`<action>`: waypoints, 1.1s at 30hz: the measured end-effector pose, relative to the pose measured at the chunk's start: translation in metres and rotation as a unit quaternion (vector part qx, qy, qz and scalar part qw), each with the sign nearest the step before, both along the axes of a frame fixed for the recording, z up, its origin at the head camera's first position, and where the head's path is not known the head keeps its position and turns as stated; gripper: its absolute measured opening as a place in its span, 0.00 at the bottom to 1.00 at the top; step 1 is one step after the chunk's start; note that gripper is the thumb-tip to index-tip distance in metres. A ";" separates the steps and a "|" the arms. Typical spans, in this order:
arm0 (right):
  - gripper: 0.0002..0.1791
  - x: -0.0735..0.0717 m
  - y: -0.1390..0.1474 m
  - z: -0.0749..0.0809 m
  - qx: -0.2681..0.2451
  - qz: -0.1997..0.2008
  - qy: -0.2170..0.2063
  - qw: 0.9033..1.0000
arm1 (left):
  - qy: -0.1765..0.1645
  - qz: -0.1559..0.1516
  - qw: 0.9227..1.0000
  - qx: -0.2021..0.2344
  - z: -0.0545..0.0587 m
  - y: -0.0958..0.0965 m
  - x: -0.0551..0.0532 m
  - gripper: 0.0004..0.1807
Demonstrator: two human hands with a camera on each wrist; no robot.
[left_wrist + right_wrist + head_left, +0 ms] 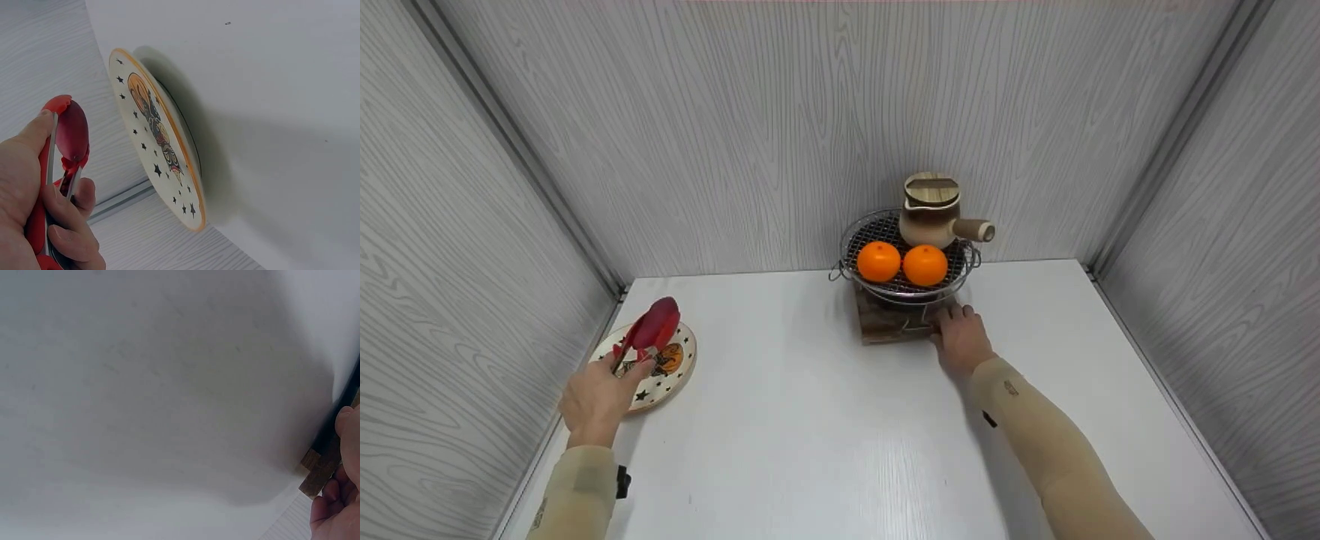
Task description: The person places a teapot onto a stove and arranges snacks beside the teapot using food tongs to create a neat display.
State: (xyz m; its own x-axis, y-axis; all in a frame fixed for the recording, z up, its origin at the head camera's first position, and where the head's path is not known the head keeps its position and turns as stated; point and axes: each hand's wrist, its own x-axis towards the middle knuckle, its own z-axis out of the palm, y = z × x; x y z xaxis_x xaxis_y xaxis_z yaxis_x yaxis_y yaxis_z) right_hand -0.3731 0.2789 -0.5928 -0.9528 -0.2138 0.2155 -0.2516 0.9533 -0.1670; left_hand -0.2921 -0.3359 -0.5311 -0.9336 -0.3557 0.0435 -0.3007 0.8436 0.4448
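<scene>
At the left, my left hand (598,394) holds red-handled tongs (35,216). A purple-red sweet potato (73,132) is pinched between the red tips of the tongs. Below it is a cream plate (684,376) with dark stars and an orange rim, raised off the table on its underside. Toward the back, my right hand (961,339) grips the front right corner of a brown wooden base (881,328); thumb and fingers lie on either side of the wood (319,477) in the right wrist view. A round wire grill (877,229) sits over this base.
On the grill stand two oranges (878,262) side by side and a brown-and-cream teapot (928,225) with a wooden lid and side handle (973,230). Grey wood-grain panels (720,135) enclose the white table (810,435) at the back and both sides.
</scene>
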 end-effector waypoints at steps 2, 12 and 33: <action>0.21 -0.001 0.002 -0.003 0.005 0.003 0.005 1.000 | 0.000 -0.002 1.000 0.000 0.002 0.002 -0.001 0.45; 0.21 -0.013 0.007 -0.016 0.009 0.000 -0.003 1.000 | 0.032 -0.031 0.999 -0.021 0.008 0.015 -0.005 0.47; 0.21 -0.021 0.013 -0.027 0.022 0.008 0.017 1.000 | 0.062 -0.057 0.996 -0.027 0.030 0.033 -0.009 0.47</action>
